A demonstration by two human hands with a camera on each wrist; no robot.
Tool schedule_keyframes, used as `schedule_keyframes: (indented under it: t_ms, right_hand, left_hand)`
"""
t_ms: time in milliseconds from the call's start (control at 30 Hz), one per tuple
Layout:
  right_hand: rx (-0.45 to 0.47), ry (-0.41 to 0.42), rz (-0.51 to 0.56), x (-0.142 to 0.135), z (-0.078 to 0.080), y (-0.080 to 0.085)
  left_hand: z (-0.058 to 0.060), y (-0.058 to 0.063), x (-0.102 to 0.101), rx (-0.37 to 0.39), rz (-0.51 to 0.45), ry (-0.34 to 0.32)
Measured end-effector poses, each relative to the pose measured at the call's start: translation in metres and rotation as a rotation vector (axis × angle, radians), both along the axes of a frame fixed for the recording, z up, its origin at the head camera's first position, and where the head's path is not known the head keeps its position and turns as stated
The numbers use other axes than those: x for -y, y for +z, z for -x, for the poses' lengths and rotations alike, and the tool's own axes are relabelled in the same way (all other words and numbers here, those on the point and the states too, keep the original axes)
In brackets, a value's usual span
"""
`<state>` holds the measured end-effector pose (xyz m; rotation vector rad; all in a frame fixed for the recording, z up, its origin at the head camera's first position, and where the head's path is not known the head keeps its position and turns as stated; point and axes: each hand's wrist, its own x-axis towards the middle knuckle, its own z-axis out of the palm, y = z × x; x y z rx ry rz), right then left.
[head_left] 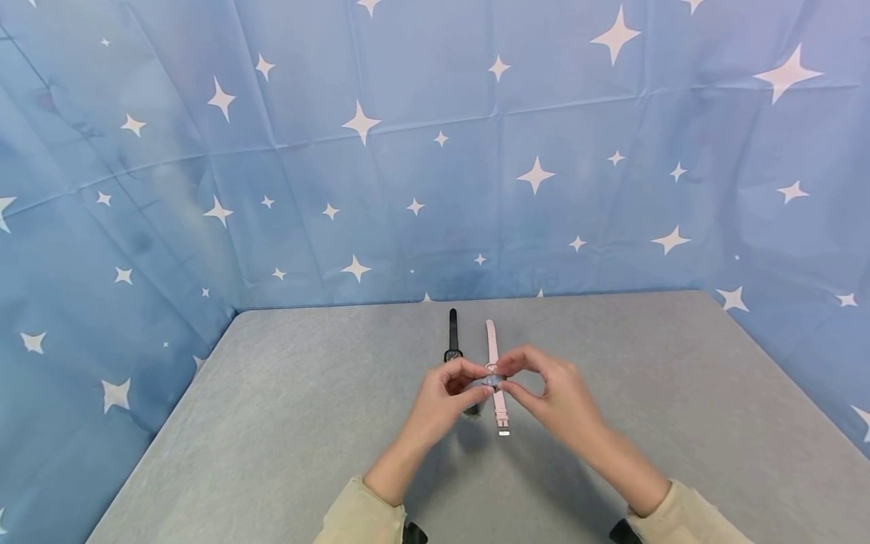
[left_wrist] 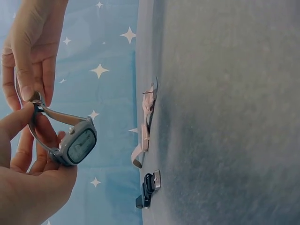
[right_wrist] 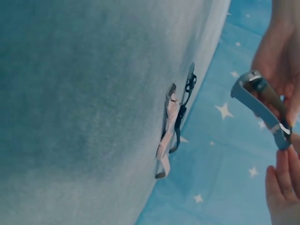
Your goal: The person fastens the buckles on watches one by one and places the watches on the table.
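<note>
A wristwatch [left_wrist: 80, 144] with a squarish silver case and a grey-blue strap is held above the table, its strap looped round. My left hand [head_left: 435, 400] grips the strap, its fingers behind the watch and its thumb near the buckle in the left wrist view. From the other side my right hand [head_left: 560, 389] pinches the strap by the metal buckle [left_wrist: 36, 98]. In the head view the fingertips of both hands meet at this watch and hide much of it.
On the grey table [head_left: 272, 423], below and behind the hands, lie a pink-strapped watch [head_left: 501, 412] and, left of it, a black watch [head_left: 453, 329], partly hidden by the left hand. A blue cloth [head_left: 435, 174] with white stars hangs behind the table's far edge.
</note>
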<state>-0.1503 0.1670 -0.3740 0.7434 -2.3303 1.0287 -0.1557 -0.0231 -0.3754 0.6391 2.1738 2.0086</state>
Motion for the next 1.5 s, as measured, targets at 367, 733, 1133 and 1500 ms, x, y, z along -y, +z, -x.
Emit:
schedule_keyframes:
  t_ms: [367,733,1133,1500]
  right_hand:
    - [0.05,0.028,0.002,0.003,-0.001,-0.003]
    - [-0.016,-0.04,0.022,0.004,-0.001,-0.006]
    - [-0.037,-0.051,0.057,0.004,-0.002,-0.007]
    - [-0.068,-0.068,0.021,0.005,-0.001,-0.009]
  left_hand:
    - [0.012,-0.022,0.0,-0.1,0.023,0.066]
    - [0.01,-0.018,-0.002,-0.069,0.01,0.079]
    - [-0.013,0.018,-0.005,-0.111,0.136,0.19]
    - [-0.018,0.024,-0.007,-0.113,0.194,0.207]
